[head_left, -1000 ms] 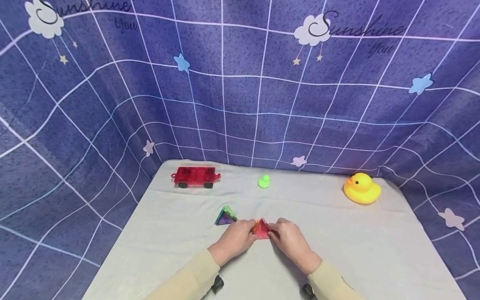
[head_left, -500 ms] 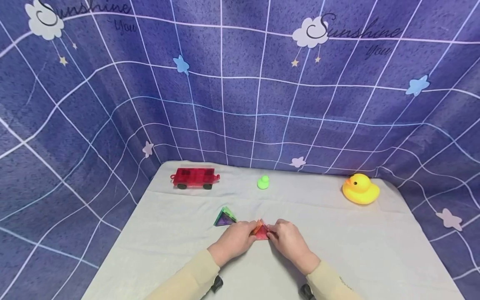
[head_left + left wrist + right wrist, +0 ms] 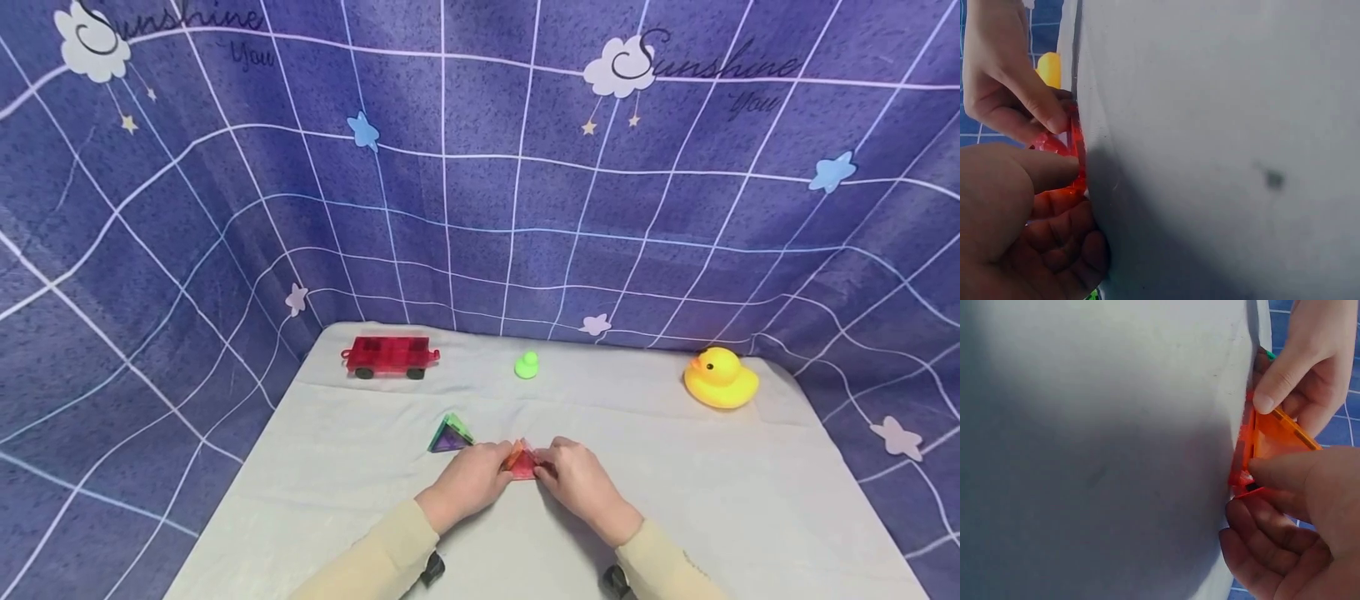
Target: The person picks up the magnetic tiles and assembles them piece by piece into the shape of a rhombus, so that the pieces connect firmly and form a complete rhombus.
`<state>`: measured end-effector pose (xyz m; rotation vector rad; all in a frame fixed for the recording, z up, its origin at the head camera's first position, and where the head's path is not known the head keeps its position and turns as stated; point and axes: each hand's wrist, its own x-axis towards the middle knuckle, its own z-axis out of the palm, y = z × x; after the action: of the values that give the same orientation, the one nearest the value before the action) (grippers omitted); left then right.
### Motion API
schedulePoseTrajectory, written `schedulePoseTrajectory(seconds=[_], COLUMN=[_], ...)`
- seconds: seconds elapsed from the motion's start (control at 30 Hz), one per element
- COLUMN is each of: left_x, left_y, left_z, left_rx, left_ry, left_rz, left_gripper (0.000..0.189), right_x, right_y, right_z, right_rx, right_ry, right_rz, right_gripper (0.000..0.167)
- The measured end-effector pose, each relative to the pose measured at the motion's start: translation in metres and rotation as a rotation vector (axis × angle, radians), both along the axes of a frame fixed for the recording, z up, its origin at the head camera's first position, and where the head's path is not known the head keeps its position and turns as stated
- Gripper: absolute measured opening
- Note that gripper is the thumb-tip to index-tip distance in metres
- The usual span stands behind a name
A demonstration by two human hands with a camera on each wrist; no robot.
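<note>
Small see-through magnetic tiles in red and orange stand joined in a pyramid-like shape between the two hands on the white cloth. In the head view the red tile (image 3: 524, 468) faces me, and an orange tile (image 3: 1279, 439) shows plainly in the right wrist view. My left hand (image 3: 468, 477) pinches the shape's left side between thumb and fingers. From the right, my right hand (image 3: 583, 479) pinches the opposite side, its thumb low by the red base edge. Fingers hide much of both sides. Just beyond the left hand sits a green and purple tile pyramid (image 3: 451, 435).
A red wheeled toy wagon (image 3: 390, 356) stands at the back left of the cloth-covered table (image 3: 750, 500). A small green duck (image 3: 527, 365) is at the back middle, and a larger yellow duck (image 3: 722, 379) at the back right. Blue curtain (image 3: 480, 192) hangs behind.
Both hands keep their grip at the same place. The tops of the orange and red tiles shifted slightly early on, with more orange showing. The head view moved a little.
</note>
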<state>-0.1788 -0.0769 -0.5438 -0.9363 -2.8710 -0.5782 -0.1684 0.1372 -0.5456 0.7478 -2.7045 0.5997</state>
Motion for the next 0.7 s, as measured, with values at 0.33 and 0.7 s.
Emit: schedulePoseTrajectory(seconds=[0.33, 0.7], left_x=[-0.001, 0.004], left_y=[-0.007, -0.022], left_z=[0.003, 0.030], left_rx=[-0.011, -0.079], left_ry=[-0.040, 0.095], left_rz=[0.020, -0.069], left_gripper=[0.020, 0.024], right_x=[0.004, 0.003], right_y=[0.006, 0.018], right_z=[0.011, 0.018], right_rx=[0.019, 0.025], right_ry=[-0.098, -0.066], right_rz=[0.045, 0.062], right_gripper=[0.027, 0.038])
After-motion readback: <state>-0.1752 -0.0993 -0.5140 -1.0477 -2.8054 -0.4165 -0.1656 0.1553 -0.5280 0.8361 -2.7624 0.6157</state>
